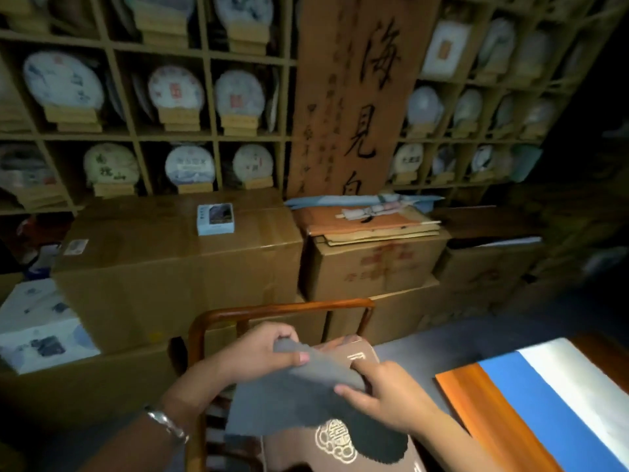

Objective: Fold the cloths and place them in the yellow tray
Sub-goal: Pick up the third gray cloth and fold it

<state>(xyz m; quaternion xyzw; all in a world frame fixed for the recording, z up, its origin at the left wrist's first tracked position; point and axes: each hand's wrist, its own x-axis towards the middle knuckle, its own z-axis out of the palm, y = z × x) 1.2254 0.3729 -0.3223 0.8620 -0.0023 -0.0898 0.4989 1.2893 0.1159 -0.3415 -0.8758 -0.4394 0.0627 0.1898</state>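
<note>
cloth (299, 393), grey, pinched at its top edge by left hand (262, 352); right hand (384, 393) grips its right side.

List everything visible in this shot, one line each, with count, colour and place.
grey cloth: one, grey, held above the chair
wooden chair with embroidered brown cushion: one, reddish-brown, bottom centre
orange, blue and white layered sheets: one stack, on the table at right
cardboard boxes: several, brown, stacked mid-frame
small blue packet: one, on the largest box
wooden shelf of round wrapped cakes: many cakes, mostly white, along the wall
calligraphy board: one, brown, centre
silver bracelet: one, left wrist
left hand: pinches the cloth's upper edge
right hand: pinches the cloth's right edge
</note>
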